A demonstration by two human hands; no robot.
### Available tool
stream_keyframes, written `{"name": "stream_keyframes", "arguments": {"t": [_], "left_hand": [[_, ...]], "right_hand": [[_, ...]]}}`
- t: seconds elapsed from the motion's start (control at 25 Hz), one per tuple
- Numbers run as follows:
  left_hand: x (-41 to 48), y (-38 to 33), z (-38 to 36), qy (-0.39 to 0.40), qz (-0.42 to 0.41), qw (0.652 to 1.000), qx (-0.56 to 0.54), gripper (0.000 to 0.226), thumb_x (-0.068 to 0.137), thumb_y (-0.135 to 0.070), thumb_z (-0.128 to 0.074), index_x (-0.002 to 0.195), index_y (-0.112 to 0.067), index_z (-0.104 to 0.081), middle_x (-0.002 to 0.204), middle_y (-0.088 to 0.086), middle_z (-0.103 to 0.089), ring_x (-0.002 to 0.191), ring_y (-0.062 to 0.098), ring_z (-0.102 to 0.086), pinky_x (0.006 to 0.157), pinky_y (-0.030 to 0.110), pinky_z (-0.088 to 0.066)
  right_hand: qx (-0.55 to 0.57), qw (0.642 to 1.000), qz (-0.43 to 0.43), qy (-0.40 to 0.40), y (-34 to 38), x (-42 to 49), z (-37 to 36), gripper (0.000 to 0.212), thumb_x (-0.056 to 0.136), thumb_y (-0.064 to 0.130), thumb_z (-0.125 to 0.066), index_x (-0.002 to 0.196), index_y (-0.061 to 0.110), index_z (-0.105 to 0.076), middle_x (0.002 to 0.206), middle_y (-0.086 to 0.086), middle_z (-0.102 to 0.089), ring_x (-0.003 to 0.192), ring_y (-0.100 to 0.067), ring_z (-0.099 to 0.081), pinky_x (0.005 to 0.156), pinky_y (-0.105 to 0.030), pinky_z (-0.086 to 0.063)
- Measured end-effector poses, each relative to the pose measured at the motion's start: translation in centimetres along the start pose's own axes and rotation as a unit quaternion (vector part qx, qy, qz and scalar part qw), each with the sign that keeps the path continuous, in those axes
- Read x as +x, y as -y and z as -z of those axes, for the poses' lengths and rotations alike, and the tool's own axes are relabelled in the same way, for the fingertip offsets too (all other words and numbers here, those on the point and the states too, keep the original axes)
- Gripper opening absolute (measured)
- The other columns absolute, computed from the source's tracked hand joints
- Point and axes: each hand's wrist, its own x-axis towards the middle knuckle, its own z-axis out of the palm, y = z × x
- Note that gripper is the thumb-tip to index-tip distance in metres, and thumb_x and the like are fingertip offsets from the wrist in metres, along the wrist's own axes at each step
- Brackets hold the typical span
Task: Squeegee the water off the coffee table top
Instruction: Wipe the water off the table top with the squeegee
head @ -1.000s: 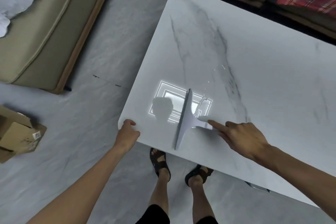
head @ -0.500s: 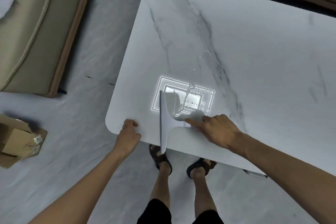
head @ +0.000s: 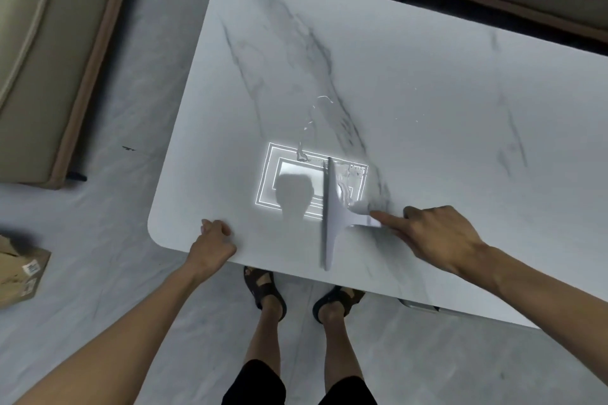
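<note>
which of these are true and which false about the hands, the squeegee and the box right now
1. The right hand holds the squeegee, index finger stretched along it. True.
2. The left hand hangs clear of the coffee table. False: it holds the table's near edge.
3. The squeegee's blade lies on the table top. True.
4. The cardboard box stands on the table. False: it sits on the floor, left of the table.
5. Water streaks show on the top beyond the blade. True.
</note>
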Motion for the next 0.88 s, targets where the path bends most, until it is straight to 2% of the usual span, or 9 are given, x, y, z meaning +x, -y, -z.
{"name": "stream_keyframes", "arguments": {"t": [0.12,0.24,0.44,0.48,0.6,0.76,0.88], "left_hand": [[0.0,0.1,0.1,0.005,0.006,1.000,-0.006,0.038,0.079,-0.004,-0.055,0.115,-0.012,-0.046,0.153,0.017,-0.025,0.104,0.033,-0.055,0.078,0.031,-0.037],[0.3,0.3,0.3,0.004,0.017,1.000,-0.016,0.042,0.080,-0.005,-0.054,0.120,-0.012,-0.044,0.148,0.018,-0.034,0.110,0.034,-0.052,0.081,0.032,-0.038],[0.2,-0.6,-0.2,0.009,0.031,0.999,-0.033,0.047,0.079,0.001,-0.053,0.125,-0.008,-0.046,0.155,0.021,-0.020,0.127,0.037,-0.045,0.086,0.030,-0.038],[0.2,-1.0,-0.3,0.000,0.035,0.998,-0.046,0.047,0.079,0.002,-0.053,0.125,-0.006,-0.046,0.152,0.021,-0.024,0.126,0.036,-0.046,0.085,0.029,-0.038],[0.0,-1.9,-0.4,-0.049,0.052,0.995,-0.066,0.041,0.084,-0.005,-0.057,0.124,-0.005,-0.046,0.129,0.018,-0.048,0.096,0.027,-0.051,0.078,0.032,-0.039],[-1.1,-3.3,-0.9,-0.106,0.033,0.991,-0.079,0.036,0.084,-0.010,-0.063,0.118,-0.007,-0.051,0.102,0.006,-0.059,0.089,0.024,-0.054,0.072,0.032,-0.041],[-2.4,-4.4,-1.2,-0.156,0.002,0.982,-0.106,0.015,0.083,-0.006,-0.066,0.096,-0.012,-0.062,0.084,0.006,-0.067,0.079,0.026,-0.067,0.062,0.030,-0.048]], "right_hand": [[0.053,0.995,0.084,0.024,5.3,4.0,-0.1,0.071,0.090,0.013,-0.046,0.145,0.046,-0.017,0.081,-0.005,-0.052,0.060,-0.030,-0.055,0.050,-0.033,-0.032],[0.068,0.988,0.129,0.047,9.1,7.0,-0.4,0.068,0.092,0.011,-0.041,0.147,0.043,-0.018,0.081,-0.005,-0.047,0.064,-0.028,-0.051,0.054,-0.034,-0.033],[0.035,0.994,0.094,0.036,3.1,4.9,-2.1,0.072,0.090,0.013,-0.041,0.145,0.050,-0.014,0.095,-0.006,-0.056,0.072,-0.029,-0.060,0.053,-0.033,-0.032],[0.031,0.995,0.082,0.038,1.3,3.7,-2.3,0.074,0.089,0.013,-0.042,0.145,0.052,-0.013,0.095,-0.005,-0.057,0.072,-0.028,-0.061,0.053,-0.032,-0.031],[0.015,0.998,0.028,0.049,-3.2,0.2,-3.2,0.067,0.093,0.021,-0.043,0.144,0.054,-0.015,0.091,0.000,-0.059,0.074,-0.024,-0.062,0.053,-0.031,-0.031],[-0.005,0.999,-0.013,0.035,-7.3,-3.6,-3.5,0.047,0.099,0.035,-0.035,0.141,0.053,-0.026,0.082,0.003,-0.058,0.063,-0.023,-0.059,0.049,-0.029,-0.028],[-0.014,1.000,0.000,0.011,-7.6,-3.8,-2.0,0.045,0.097,0.036,-0.039,0.138,0.051,-0.032,0.074,0.003,-0.057,0.054,-0.025,-0.056,0.046,-0.029,-0.024]]}}
